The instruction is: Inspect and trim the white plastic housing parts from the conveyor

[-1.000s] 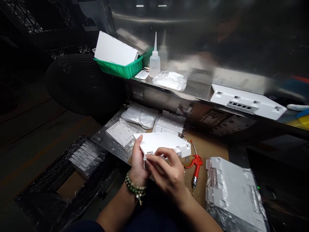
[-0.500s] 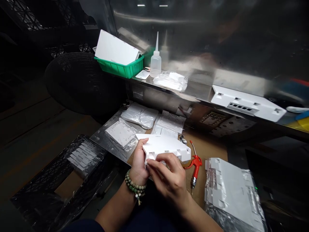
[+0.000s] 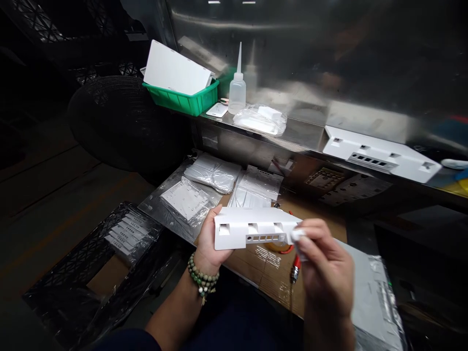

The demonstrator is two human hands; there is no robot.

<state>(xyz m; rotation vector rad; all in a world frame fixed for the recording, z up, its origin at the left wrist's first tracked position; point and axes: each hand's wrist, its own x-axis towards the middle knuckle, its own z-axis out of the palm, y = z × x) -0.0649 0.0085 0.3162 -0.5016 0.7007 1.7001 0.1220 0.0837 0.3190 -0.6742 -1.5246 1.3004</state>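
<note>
My left hand [image 3: 211, 243] grips the left end of a white plastic housing [image 3: 261, 216], thumb on top and fingers beneath. The housing's front edge faces me, with square notches and a row of port openings. At its right end is my right hand [image 3: 327, 261], closed in a pinch on a small white wad [image 3: 297, 236] that looks like cloth; blur hides its exact kind. Behind the right hand, a red air blow gun [image 3: 296, 268] lies partly hidden on the cardboard [image 3: 252, 265].
Wrapped white panels [image 3: 214, 171] lie at the table's back left. On the shelf stand a green basket [image 3: 195, 103], a squeeze bottle [image 3: 237, 92], a bagged part [image 3: 259, 120] and another housing [image 3: 380, 155]. A black crate [image 3: 36, 292] is lower left; a bagged panel stack [image 3: 373, 292] sits right.
My right hand has moved from the housing's left end to its right end, with the white wad now visible. The housing has tilted so its port row shows.
</note>
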